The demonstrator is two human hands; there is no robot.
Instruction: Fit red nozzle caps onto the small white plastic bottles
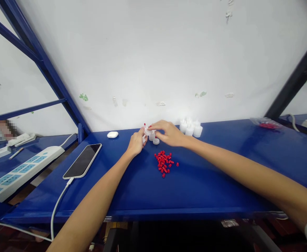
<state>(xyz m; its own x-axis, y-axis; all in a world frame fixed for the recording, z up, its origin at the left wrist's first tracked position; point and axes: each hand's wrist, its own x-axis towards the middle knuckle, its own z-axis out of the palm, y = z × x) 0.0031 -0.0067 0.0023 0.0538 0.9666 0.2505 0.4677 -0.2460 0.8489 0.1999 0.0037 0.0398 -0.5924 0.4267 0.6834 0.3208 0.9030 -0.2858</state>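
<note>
A phone [83, 161] lies left of the left grip [136, 142], which clasps a white piece [147, 132]. Red caps [163, 161] lie nearer than the right grip [169, 134], at that piece, its hold unclear; white containers [189, 130] stand just right.

Left hand [137, 142] grips a white, red-tipped piece [147, 132]; right hand [168, 133] has fingers at it, hold unclear. I note red caps [163, 162] loose on the table [132, 189], white containers [190, 128] clustered by the wall [156, 59], phone [83, 161] at left, cable [56, 206] attached
</note>
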